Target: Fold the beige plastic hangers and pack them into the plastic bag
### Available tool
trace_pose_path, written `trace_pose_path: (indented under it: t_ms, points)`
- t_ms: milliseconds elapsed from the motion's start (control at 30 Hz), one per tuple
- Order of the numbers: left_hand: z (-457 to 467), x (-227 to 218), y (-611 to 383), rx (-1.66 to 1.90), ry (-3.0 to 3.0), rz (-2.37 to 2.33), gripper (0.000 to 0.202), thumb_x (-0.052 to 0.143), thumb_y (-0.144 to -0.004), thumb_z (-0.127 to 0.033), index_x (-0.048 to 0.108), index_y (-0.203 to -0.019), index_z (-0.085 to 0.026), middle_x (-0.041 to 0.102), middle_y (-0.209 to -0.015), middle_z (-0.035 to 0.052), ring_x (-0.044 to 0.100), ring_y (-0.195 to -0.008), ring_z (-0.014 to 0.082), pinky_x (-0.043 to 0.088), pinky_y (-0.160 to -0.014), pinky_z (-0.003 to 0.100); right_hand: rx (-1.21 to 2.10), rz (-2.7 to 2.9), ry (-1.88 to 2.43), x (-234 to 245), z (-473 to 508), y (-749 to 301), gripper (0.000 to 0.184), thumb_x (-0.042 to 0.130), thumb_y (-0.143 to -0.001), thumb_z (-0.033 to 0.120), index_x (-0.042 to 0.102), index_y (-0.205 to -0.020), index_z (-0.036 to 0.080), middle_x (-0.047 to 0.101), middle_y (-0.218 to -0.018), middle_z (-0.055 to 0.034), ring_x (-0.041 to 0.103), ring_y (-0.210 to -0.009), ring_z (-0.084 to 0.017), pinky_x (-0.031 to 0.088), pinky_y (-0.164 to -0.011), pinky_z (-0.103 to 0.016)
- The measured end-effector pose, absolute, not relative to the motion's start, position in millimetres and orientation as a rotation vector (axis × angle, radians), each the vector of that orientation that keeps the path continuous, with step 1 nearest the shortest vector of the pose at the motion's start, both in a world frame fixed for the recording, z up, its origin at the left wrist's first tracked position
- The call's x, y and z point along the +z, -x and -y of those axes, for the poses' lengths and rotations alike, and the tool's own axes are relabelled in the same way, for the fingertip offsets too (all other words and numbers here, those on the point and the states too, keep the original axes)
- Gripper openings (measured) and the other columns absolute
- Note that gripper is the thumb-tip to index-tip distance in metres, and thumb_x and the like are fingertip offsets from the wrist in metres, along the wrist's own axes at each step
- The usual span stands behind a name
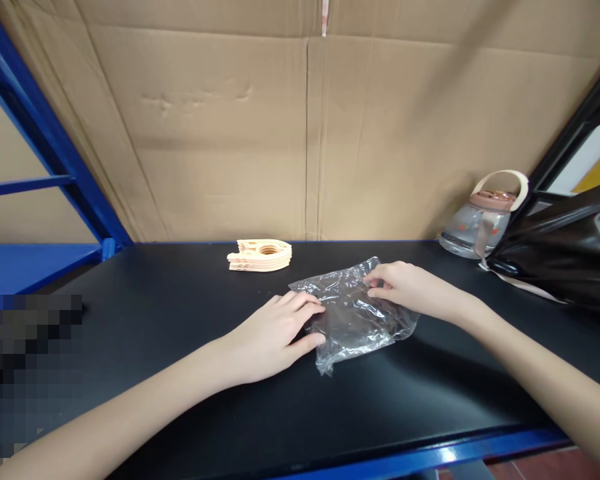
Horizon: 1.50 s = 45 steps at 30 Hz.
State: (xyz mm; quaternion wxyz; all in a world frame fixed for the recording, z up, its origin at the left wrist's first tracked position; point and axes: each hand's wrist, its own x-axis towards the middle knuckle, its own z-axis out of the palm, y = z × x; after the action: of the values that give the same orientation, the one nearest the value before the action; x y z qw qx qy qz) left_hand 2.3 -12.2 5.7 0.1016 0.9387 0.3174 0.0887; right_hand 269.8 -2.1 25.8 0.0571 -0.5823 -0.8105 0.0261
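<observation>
- Head view, looking down: our left hand (273, 333) lies palm down on the near-left edge of a crumpled clear plastic bag (353, 313), fingers stretched flat and thumb tucked against the film, pressing rather than gripping.
- Our right hand (405, 287) meets the bag's far-right edge, fingertips (373, 283) drawn together on the plastic in what looks like a light pinch; we cannot tell whether any film is truly caught between them.
- The bag rests flat on the black tabletop (180, 320), about the middle, between our two hands; it appears empty.
- Step in hand, as we judge it: holding down and smoothing or opening the bag. A next move would call for one hand anchoring the film while the other finds its mouth.
- Behind, well apart: a stack of pale peach plastic hanger-like pieces (260, 255); at right, a clear water jug with a pink lid (475, 227) beside a glossy black bag (560, 247).
</observation>
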Motion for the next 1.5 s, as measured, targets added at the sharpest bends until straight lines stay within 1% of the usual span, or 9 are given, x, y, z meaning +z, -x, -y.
trace_pose_path:
  t_ms: [267,400,533,667,900,1033,1167,1333,1500]
  points:
    - [11.5,4.7,2.6,0.232,-2.760,-0.887,0.059,0.051,-0.087,-0.057,0.046,-0.136,-0.025,0.047,-0.140,0.0070,0.043,-0.127,0.0283,0.038,-0.103,0.042,0.042,2.498,1.771,23.1,6.5,-269.4,0.029,0.051,-0.091,0.035,0.064,-0.113,0.021,0.069,-0.102,-0.0056,0.064,-0.088,-0.023,0.050,-0.075,-0.036]
    - [9.2,6.2,5.1,0.204,-2.742,-0.895,0.065,0.054,-0.083,-0.061,0.044,-0.138,-0.027,0.043,-0.144,0.0068,0.038,-0.131,0.0306,0.036,-0.104,0.045,-0.046,2.534,1.724,17.6,2.1,-278.4,0.031,0.044,-0.092,0.024,0.062,-0.117,0.021,0.070,-0.104,-0.0076,0.066,-0.090,-0.022,0.050,-0.077,-0.033]
    - [5.8,13.0,8.9,0.136,-2.683,-0.950,0.056,0.049,-0.086,-0.061,0.048,-0.131,-0.028,0.045,-0.140,0.0057,0.040,-0.128,0.0283,0.036,-0.103,0.042,-0.157,2.535,1.823,13.3,-4.3,-289.1,0.034,0.041,-0.088,0.011,0.067,-0.109,0.017,0.071,-0.097,-0.0097,0.068,-0.088,-0.022,0.049,-0.077,-0.031]
    - [0.5,15.6,14.9,0.111,-2.651,-1.071,0.052,0.045,-0.087,-0.062,0.051,-0.124,-0.026,0.050,-0.132,0.0058,0.047,-0.119,0.0267,0.041,-0.097,0.039,-0.125,2.593,1.784,15.3,-5.5,-290.4,0.026,0.046,-0.089,0.019,0.070,-0.100,0.020,0.071,-0.091,-0.0070,0.067,-0.086,-0.022,0.049,-0.074,-0.031]
    - [-3.0,19.1,24.7,-0.053,-2.713,-1.040,0.061,0.053,-0.084,-0.058,0.044,-0.135,-0.025,0.040,-0.145,0.0079,0.042,-0.127,0.0309,0.038,-0.101,0.040,-0.044,2.657,1.562,24.8,-0.9,-279.7,0.017,0.054,-0.087,0.022,0.071,-0.088,0.021,0.066,-0.087,-0.0035,0.062,-0.085,-0.020,0.046,-0.075,-0.030]
    - [1.2,31.5,30.7,-0.150,-2.670,-1.084,0.062,0.056,-0.084,-0.053,0.042,-0.137,-0.025,0.040,-0.145,0.0082,0.047,-0.123,0.0301,0.043,-0.097,0.037,0.153,2.696,1.340,28.5,0.6,-274.6,0.012,0.060,-0.084,0.024,0.071,-0.081,0.021,0.066,-0.087,-0.0019,0.060,-0.089,-0.019,0.045,-0.081,-0.031]
    - [-0.7,30.7,29.5,-0.066,-2.763,-1.147,0.036,0.039,-0.095,-0.038,0.055,-0.122,-0.021,0.055,-0.128,0.0088,0.054,-0.116,0.0267,0.042,-0.098,0.039,0.607,2.718,1.106,31.7,6.9,-267.3,0.018,0.063,-0.084,0.034,0.073,-0.085,0.020,0.067,-0.086,-0.0010,0.063,-0.081,-0.015,0.045,-0.075,-0.026]
    - [-2.7,11.8,11.7,0.272,-2.845,-1.063,0.042,0.034,-0.098,-0.042,0.048,-0.130,-0.018,0.036,-0.148,0.0103,0.028,-0.139,0.0255,0.028,-0.112,0.042,0.617,2.776,1.059,31.1,14.9,-259.9,0.025,0.069,-0.079,0.043,0.074,-0.093,0.023,0.070,-0.093,-0.0015,0.062,-0.092,-0.019,0.041,-0.084,-0.030]
    - [10.1,9.2,1.6,0.161,-2.783,-0.810,0.051,0.038,-0.096,-0.049,0.040,-0.139,-0.023,0.032,-0.153,0.0059,0.032,-0.139,0.0217,0.030,-0.113,0.037,0.838,2.689,1.030,27.4,15.9,-257.6,0.026,0.065,-0.082,0.043,0.074,-0.091,0.021,0.072,-0.087,-0.0020,0.064,-0.084,-0.017,0.044,-0.079,-0.028]
